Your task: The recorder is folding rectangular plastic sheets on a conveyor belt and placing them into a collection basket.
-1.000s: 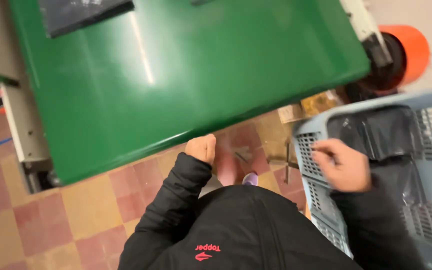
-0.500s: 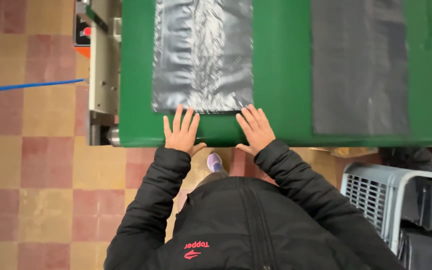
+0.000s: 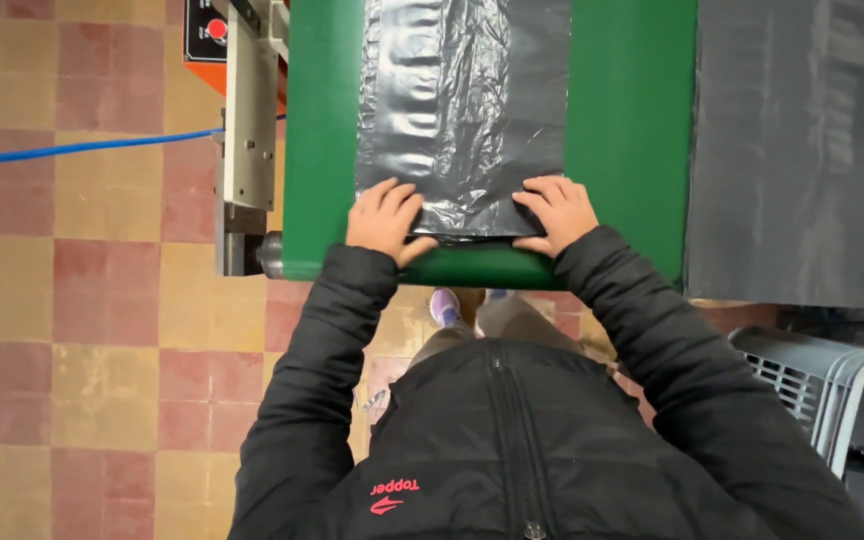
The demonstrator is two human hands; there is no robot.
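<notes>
The crinkled black plastic bag [image 3: 462, 110] lies flat under your fingers on the green tabletop [image 3: 627, 130], your left hand [image 3: 384, 218] and right hand [image 3: 556, 212] pressing its near corners, fingers slightly spread, a second dark bag [image 3: 790, 150] beyond your right fingers.

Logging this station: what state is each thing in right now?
Left hand: flat on the glossy bag's near corner.
Right hand: flat on its other near corner.
Glossy bag: spread on the belt, wrinkled.
Matte bag: flat, untouched.
Belt: carrying both bags.
Crate: on the floor.
</notes>
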